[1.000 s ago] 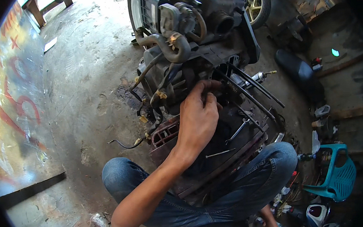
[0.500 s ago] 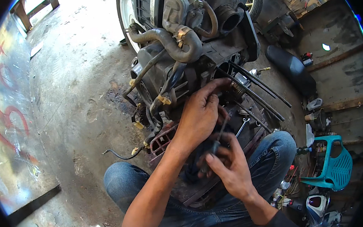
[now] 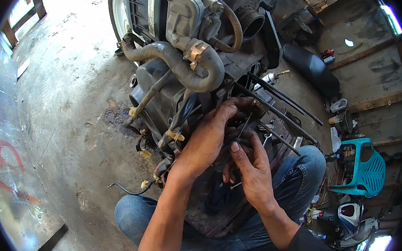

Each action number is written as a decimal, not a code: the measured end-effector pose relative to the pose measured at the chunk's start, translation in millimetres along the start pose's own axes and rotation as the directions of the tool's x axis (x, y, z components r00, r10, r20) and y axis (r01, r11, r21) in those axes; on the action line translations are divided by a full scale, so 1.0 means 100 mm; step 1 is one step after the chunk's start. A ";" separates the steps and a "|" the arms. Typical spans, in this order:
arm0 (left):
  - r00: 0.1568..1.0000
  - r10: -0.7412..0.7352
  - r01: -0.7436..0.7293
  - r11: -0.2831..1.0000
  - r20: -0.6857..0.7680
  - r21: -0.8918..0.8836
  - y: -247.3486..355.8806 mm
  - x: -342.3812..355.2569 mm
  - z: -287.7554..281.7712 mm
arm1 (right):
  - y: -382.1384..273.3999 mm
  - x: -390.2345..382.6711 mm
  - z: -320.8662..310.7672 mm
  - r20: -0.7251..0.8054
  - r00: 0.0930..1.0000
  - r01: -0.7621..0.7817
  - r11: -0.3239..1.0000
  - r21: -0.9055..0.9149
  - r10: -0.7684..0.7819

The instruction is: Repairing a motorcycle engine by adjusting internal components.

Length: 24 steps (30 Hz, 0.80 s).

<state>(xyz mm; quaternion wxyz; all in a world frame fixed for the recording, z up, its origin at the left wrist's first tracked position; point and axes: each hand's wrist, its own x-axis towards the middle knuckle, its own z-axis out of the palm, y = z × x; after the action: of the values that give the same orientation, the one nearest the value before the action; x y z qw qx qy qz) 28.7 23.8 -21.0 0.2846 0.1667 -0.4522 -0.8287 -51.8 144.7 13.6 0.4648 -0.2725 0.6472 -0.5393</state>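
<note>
My left hand (image 3: 213, 131) reaches into the engine (image 3: 155, 86), its fingers curled around a ribbed metal piece that looks like a piston (image 3: 258, 107), between long dark studs (image 3: 283, 117). Just below it, my right hand (image 3: 251, 166) grips a thin screwdriver (image 3: 245, 123). The slim shaft slants up towards the piston; its dark handle is mostly covered by my fingers. Whether the tip touches the piston is hidden. A silver wrench (image 3: 267, 138) lies beyond my right fingertips.
A thick curved hose (image 3: 211, 73) and loose wiring (image 3: 171, 135) hang over the engine's left side. A black seat (image 3: 311, 69) and an aerosol can (image 3: 269, 78) are at the right. A teal plastic chair (image 3: 367, 173) stands further right. My knees flank the work.
My right hand has moved up closer to my left, bringing the screwdriver shaft to the piston. The whole view has shifted slightly. The left hand keeps its place at the piston.
</note>
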 end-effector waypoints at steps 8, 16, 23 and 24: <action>0.989 -0.071 0.069 0.997 -0.130 -0.020 0.07 0.01 0.08 | 0.03 0.08 0.08 -0.060 0.998 0.035 0.999 0.041 -0.033; 0.984 -0.127 0.136 0.988 -0.124 0.075 0.15 -0.02 0.08 | 0.06 0.13 0.20 -0.169 0.986 0.017 0.994 0.109 0.002; 0.983 -0.143 0.158 0.978 -0.115 0.136 0.19 -0.02 0.08 | 0.18 0.20 0.28 -0.298 0.943 0.100 0.981 -0.166 -0.146; 0.983 -0.142 0.158 0.978 -0.115 0.140 0.19 -0.03 0.08 | 0.17 0.20 0.28 -0.298 0.943 0.102 0.981 -0.164 -0.148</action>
<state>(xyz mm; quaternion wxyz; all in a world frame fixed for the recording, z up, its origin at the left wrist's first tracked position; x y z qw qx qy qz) 32.5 22.5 0.0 0.2314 0.2642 -0.4832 -0.8020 -32.5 120.1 -8.7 0.3017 -0.2588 0.7308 -0.5549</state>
